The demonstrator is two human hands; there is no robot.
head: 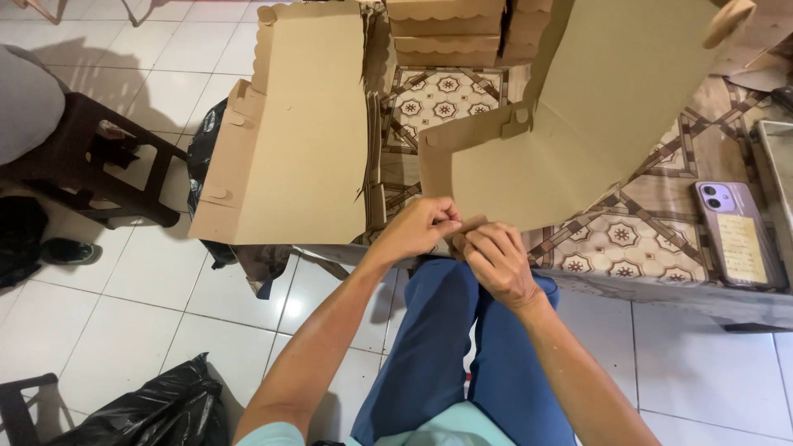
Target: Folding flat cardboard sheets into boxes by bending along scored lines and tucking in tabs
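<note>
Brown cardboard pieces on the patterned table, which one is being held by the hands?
The flat brown cardboard box blank right of centre: the left hand and right hand pinch its near corner. The other flat cardboard sheet, at the left, lies untouched.

An unfolded brown cardboard box blank point(578, 124) leans centre-right; another flat blank point(297, 132) lies left; folded scallop-edged boxes point(446, 33) stack behind; a lilac phone point(735, 231), yellowish label on back, lies right.
</note>
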